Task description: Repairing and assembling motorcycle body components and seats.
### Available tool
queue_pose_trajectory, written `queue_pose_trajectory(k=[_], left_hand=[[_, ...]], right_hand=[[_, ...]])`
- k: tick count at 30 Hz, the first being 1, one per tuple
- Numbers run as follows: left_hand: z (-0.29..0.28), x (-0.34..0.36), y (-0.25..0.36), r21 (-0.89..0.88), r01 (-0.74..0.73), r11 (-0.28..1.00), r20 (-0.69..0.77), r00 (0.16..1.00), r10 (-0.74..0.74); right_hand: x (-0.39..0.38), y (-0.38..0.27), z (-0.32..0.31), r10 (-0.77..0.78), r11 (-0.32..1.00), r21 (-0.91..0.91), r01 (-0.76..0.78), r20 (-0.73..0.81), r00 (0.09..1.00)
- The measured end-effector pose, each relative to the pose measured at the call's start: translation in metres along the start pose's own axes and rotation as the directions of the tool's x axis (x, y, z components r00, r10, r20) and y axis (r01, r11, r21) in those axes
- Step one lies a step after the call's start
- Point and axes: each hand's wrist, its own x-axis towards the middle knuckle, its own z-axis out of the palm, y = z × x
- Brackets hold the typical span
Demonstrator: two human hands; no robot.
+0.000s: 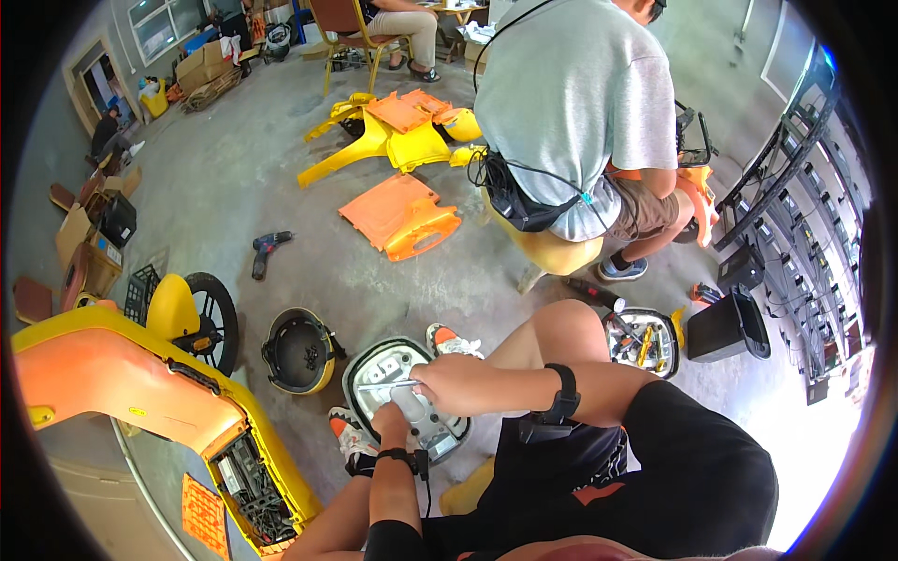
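Observation:
Between my feet lies a rounded shell point(440, 438) with a black rim and a pale, moulded inside, possibly an upturned scooter seat. My right hand point(451, 383) is closed around one end of a thin, straight metal tool point(385, 385), whose exact kind is unclear. The tool reaches left across the shell's upper part. Just below it, my left hand point(391, 421) is over the shell's near left side with its fingers curled in. Whatever those fingers pinch, if anything, is too small to make out. Both wrists wear black straps.
An upturned yellow helmet point(297, 351) holding small dark parts is to the left, beside a yellow scooter body point(238, 411). A cordless drill point(269, 254) and orange panels point(402, 213) lie farther off. At right are a tool tray point(645, 341), a black bin point(725, 327) and a seated person point(580, 122).

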Motion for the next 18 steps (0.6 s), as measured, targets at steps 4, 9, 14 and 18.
queue_pose_trajectory(k=[4,9,14,18], left_hand=[[0.012,-0.002,0.002,-0.101,0.009,0.995,-0.181,0.983,-0.028],[0.026,0.005,0.004,0.122,-0.035,0.992,-0.210,0.976,0.060],[0.016,0.018,-0.001,0.054,-0.027,0.998,0.026,0.999,0.025],[0.016,0.011,-0.002,-0.026,-0.002,1.000,-0.101,0.995,0.000]], right_hand=[[-0.003,0.005,0.001,-0.010,1.000,0.004,0.010,-0.014,1.000],[-0.003,0.009,-0.001,-0.029,1.000,-0.001,0.029,0.001,1.000],[0.000,0.006,-0.006,-0.015,0.999,0.040,0.017,-0.041,0.999],[-0.002,0.006,-0.003,-0.002,1.000,0.019,0.002,-0.027,1.000]])
